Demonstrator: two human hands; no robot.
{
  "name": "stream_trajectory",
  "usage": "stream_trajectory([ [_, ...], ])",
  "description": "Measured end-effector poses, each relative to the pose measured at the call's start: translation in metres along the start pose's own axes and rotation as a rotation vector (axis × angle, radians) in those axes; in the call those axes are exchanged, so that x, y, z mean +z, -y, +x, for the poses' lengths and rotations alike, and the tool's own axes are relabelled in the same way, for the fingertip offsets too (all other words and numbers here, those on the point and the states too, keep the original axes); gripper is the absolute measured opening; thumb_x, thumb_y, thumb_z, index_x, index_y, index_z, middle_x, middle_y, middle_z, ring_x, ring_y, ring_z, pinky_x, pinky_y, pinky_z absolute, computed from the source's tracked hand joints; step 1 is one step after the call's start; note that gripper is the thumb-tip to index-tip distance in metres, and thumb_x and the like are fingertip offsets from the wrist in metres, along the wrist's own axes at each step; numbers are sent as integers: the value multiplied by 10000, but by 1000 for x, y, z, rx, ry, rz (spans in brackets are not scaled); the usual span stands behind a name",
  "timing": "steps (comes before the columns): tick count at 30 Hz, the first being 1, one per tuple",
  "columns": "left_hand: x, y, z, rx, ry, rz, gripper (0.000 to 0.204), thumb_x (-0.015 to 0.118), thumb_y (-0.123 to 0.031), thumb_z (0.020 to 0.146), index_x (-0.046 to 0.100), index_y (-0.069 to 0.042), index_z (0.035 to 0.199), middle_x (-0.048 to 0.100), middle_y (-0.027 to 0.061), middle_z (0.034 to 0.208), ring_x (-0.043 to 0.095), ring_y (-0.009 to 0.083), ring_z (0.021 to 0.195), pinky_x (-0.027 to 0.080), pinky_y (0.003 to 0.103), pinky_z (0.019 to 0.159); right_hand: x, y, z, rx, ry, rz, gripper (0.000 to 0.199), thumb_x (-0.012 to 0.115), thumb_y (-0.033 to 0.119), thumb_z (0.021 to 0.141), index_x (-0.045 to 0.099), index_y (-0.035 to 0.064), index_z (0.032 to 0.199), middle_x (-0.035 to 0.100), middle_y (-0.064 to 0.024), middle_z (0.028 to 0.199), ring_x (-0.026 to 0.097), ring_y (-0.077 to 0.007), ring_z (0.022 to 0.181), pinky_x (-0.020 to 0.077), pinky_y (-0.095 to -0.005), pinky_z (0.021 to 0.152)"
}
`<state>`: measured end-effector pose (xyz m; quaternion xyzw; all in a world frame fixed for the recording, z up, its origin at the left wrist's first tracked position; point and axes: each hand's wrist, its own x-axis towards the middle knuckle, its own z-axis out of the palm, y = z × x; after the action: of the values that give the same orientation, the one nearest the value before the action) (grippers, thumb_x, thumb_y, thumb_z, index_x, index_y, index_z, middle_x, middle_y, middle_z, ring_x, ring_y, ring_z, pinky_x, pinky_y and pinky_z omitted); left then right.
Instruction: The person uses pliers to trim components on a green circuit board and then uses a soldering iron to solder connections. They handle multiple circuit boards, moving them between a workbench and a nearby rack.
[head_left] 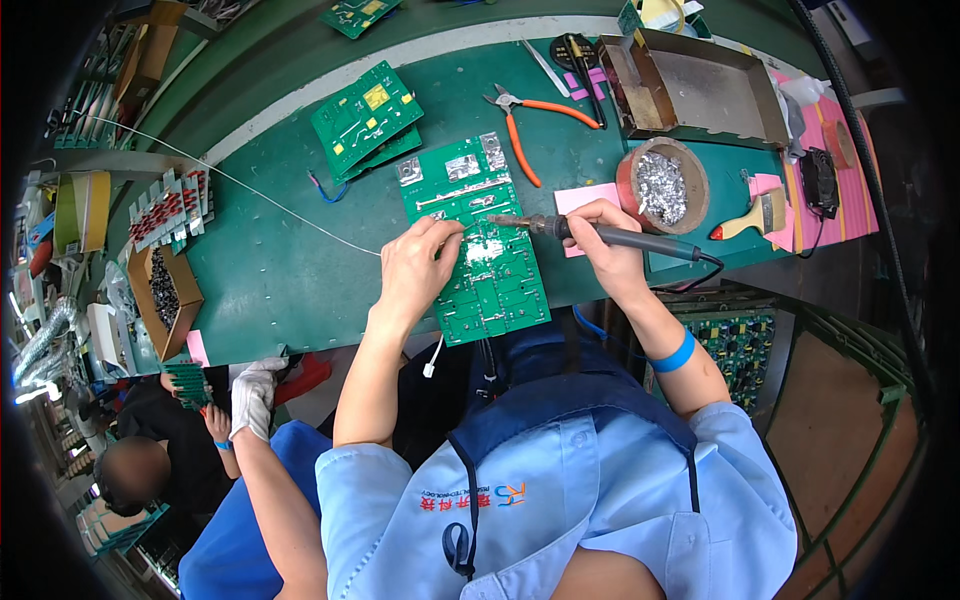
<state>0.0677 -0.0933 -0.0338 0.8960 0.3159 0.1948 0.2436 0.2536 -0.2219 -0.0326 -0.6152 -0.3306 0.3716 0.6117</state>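
A green circuit board (500, 300) with shiny solder patches lies at the table's front edge, solder side up. My left hand (415, 268) is closed in a pinch over the board's left side, holding a thin solder wire (310, 222) that runs in from the far left. In my right hand (612, 258) is a soldering iron (640, 241) with a dark grip. Its tip points left and reaches over the board, close to my left fingertips; whether it touches the board I cannot tell. A white connector (429, 370) hangs below the board's edge.
Stacked boards (368, 118), orange-handled cutters (530, 115) and tweezers (545, 68) lie behind. On the right are a round pot (628, 190) of solder scraps, a brush (750, 217) and a metal tray (700, 85). A parts box (180, 310) stands left; co-workers sit beyond, one gloved hand (254, 398) showing.
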Motion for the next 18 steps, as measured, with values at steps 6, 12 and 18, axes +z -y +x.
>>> stream_trajectory([
  [6,-5,2,-1,-10,-47,13,70,611,-73,708,609,-71,778,554,55,666,534,171,527,422,276,485,-8,2,-2,-33,-6,-14,95,558,92,793,536,0,800,578,-49,681,544,-78,594,422,-194,529],
  [12,-50,62,6,-246,-352,77,79,590,-79,733,614,-41,798,579,86,703,541,163,547,435,266,518,-36,15,-12,-104,-247,33,102,541,61,794,506,13,877,568,-62,687,547,-93,598,426,-195,544],
  [18,-59,114,-18,-316,-433,447,211,607,-105,712,595,-55,917,580,125,858,559,271,795,441,332,698,-115,9,4,-250,-612,159,139,527,65,819,445,52,931,461,-1,728,448,-82,621,379,-230,589],
])
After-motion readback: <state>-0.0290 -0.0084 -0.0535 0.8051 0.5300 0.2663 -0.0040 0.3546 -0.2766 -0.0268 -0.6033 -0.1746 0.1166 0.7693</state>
